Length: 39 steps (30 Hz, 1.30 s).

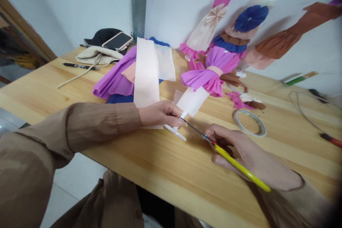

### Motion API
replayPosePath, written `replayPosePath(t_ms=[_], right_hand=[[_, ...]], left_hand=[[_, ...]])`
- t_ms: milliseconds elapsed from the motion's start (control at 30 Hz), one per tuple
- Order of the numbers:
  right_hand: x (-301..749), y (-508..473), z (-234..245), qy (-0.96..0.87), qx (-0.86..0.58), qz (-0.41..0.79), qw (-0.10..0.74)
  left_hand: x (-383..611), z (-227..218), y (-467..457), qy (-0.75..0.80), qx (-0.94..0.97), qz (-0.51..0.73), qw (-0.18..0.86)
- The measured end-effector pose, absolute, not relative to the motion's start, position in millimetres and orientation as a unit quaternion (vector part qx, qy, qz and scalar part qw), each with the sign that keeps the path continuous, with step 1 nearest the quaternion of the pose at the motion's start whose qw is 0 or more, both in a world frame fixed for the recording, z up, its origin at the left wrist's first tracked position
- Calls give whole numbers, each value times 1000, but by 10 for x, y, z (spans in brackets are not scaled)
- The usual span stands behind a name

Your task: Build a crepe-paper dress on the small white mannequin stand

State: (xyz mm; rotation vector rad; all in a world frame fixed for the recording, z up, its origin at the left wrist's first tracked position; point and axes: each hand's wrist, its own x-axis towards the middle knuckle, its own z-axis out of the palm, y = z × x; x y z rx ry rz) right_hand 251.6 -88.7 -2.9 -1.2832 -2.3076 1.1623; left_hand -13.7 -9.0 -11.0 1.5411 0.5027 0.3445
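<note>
My left hand (164,113) is closed, its thumb and fingers pinching a thin white stick (176,132) near the lower end of a white crepe paper piece (192,100). A gathered purple and pink crepe paper bow (207,69) with a pale band tops that piece. In my right hand (237,148) are scissors (235,164) with a yellow and red handle, seen nearly edge-on. Their slim dark blades point left and reach the left thumb by the stick. Whether the blades touch the stick is hard to tell. A cream paper strip (146,74) passes behind my left wrist.
Purple crepe paper (114,76) lies left of the strip. Behind are a phone (117,40), a pen (80,66) and an upright steel flask (139,5). A tape roll (249,123) and paper scraps (242,100) sit right. Paper dresses (204,30) lean on the wall.
</note>
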Motion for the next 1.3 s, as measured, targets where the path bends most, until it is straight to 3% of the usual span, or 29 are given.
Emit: replayPosePath(t_ms=[333, 733, 1300], right_hand=[[2651, -839, 17, -789, -415, 433, 135], [2638, -792, 12, -766, -417, 452, 186], [2529, -825, -20, -734, -432, 488, 193]], left_hand=[[-177, -98, -107, 240, 626, 194, 716], [-156, -43, -101, 252, 696, 204, 641], [-132, -83, -137, 229, 709, 188, 640]])
